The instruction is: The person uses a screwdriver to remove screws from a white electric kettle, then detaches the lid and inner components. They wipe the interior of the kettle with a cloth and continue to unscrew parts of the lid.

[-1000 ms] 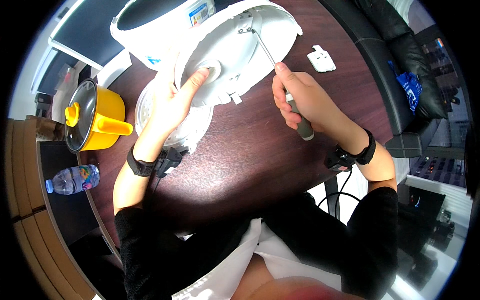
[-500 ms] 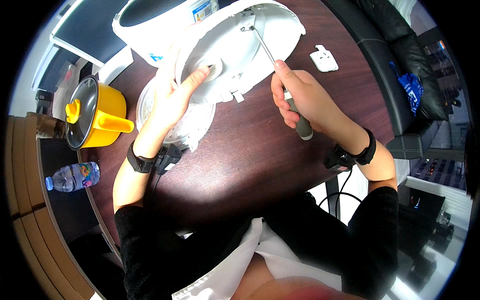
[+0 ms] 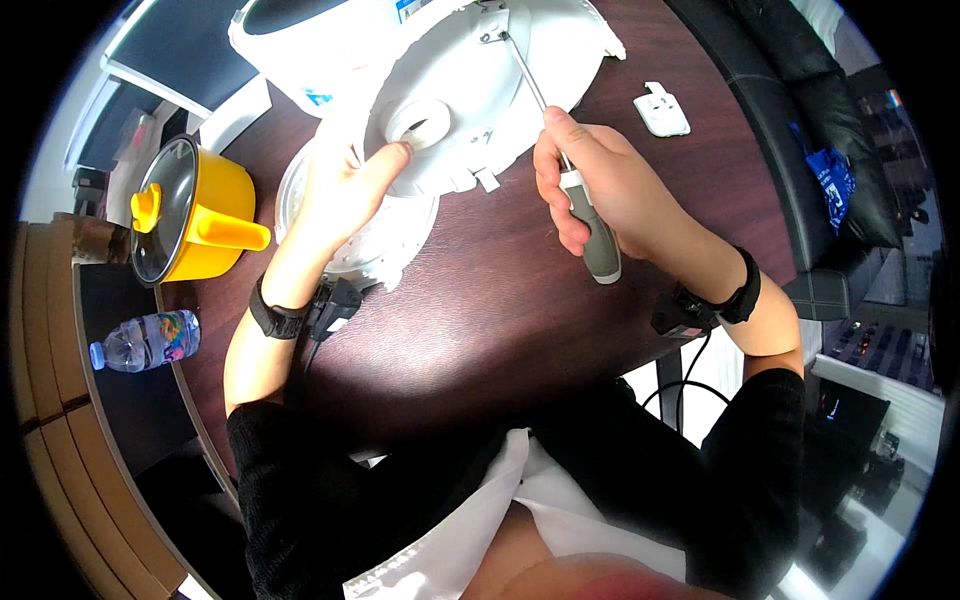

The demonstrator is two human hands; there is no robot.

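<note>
My left hand [image 3: 345,190] grips the near left rim of a white round plastic cover [image 3: 470,110], thumb inside by its ring-shaped hole and fingers hidden behind. The cover is tilted, its hollow inner side toward me. In my right hand [image 3: 600,175] is a screwdriver [image 3: 598,235] with a grey and white handle. Its thin metal shaft runs up to a small white bracket [image 3: 492,25] with screws inside the cover, and the tip meets it. Under my left forearm lies a white perforated disc [image 3: 400,240] on the table.
Behind the cover stands a white tub-shaped housing [image 3: 300,50]. A small white plastic piece [image 3: 662,112] lies to the right on the dark wooden table [image 3: 500,300]. At left are a yellow pot with a lid [image 3: 220,205], a water bottle [image 3: 150,341] and a monitor [image 3: 185,55].
The cover has shifted slightly up in view with my left hand. My right hand's fingers have changed position slightly on the screwdriver, and its handle has turned; the tip stays at the bracket.
</note>
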